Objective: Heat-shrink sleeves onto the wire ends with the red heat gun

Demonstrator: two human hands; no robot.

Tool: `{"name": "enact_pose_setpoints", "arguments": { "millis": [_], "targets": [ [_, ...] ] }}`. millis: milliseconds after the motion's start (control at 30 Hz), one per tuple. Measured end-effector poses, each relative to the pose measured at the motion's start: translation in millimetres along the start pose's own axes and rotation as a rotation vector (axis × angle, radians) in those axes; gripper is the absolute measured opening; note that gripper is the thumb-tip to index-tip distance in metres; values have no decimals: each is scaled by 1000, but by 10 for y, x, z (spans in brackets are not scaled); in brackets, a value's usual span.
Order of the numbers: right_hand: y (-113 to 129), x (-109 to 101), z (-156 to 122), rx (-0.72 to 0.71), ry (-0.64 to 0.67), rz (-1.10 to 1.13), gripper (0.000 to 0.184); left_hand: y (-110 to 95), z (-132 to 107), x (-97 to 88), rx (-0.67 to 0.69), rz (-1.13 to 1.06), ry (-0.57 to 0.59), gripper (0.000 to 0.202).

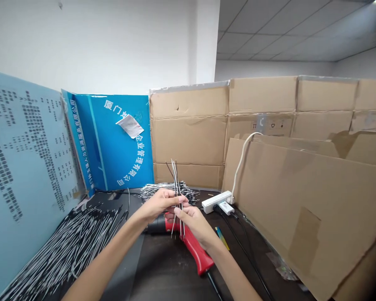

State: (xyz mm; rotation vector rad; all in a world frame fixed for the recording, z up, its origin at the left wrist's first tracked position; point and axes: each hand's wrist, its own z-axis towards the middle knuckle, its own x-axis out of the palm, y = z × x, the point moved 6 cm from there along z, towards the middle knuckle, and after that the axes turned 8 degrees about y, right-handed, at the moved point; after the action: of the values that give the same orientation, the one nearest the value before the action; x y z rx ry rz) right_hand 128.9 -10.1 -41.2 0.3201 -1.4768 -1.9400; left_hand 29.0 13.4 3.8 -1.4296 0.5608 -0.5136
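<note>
My left hand (161,204) and my right hand (192,220) meet above the dark table (169,267), both pinching a small bunch of thin wire strips (176,179) that stands upright between them. The strips are black and white and stick up past my fingers and down below them. Right beneath my hands lies a red and black hand tool (196,250) with its cord running toward me.
A big heap of the same strips (69,246) covers the table's left side, and a smaller pile (166,190) lies behind my hands. A white power strip (217,201) sits at right. Blue boards (113,142) and cardboard boxes (301,200) wall in the table.
</note>
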Motion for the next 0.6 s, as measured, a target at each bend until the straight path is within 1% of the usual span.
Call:
{"name": "enact_pose_setpoints", "arguments": {
  "millis": [67,133,233,333,467,533,600],
  "targets": [
    [-49,-11,24,-2,-42,10,51,15,4,13,-5,5,7,39],
    [-109,-1,39,13,-60,27,53,-28,-20,-16,4,14,-27,38],
    [-182,48,39,50,-44,25,53,-173,-92,-119,56,29,-109,39],
    [-233,106,29,86,-16,0,54,-305,-167,-236,97,24,-146,44],
    [-284,165,22,106,22,-31,56,-384,-238,-368,121,2,-161,45],
    [-296,179,14,121,39,-45,56,-397,-256,-392,139,-5,-150,44],
    [-283,190,3,148,72,-61,54,-390,-257,-374,150,-9,-124,43]
  ]
}}
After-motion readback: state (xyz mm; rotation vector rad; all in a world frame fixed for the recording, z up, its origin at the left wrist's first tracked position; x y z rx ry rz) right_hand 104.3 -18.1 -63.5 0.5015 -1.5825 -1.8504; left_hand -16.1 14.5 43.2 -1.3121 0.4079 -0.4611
